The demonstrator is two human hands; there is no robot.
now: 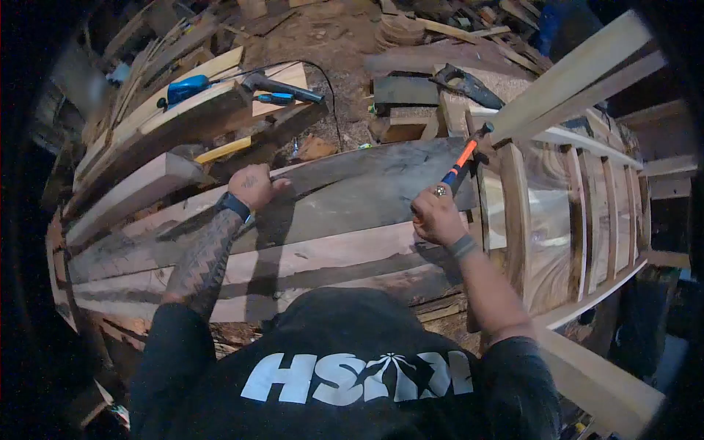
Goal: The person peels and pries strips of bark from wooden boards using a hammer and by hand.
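My right hand is wrapped round the grip of a hammer with an orange and blue handle. The dark hammer head points away from me, beside the framed wooden panel on the right. My left hand is closed at the far edge of the planks, its thumb toward the right. The fingertips are hidden, so what they hold cannot be made out. Long weathered planks lie side by side beneath both hands.
Beyond the planks lie a handsaw, a blue power tool with a cord and a dark tool on stacked timber. A thick beam rises at the right. Scrap wood litters the ground behind.
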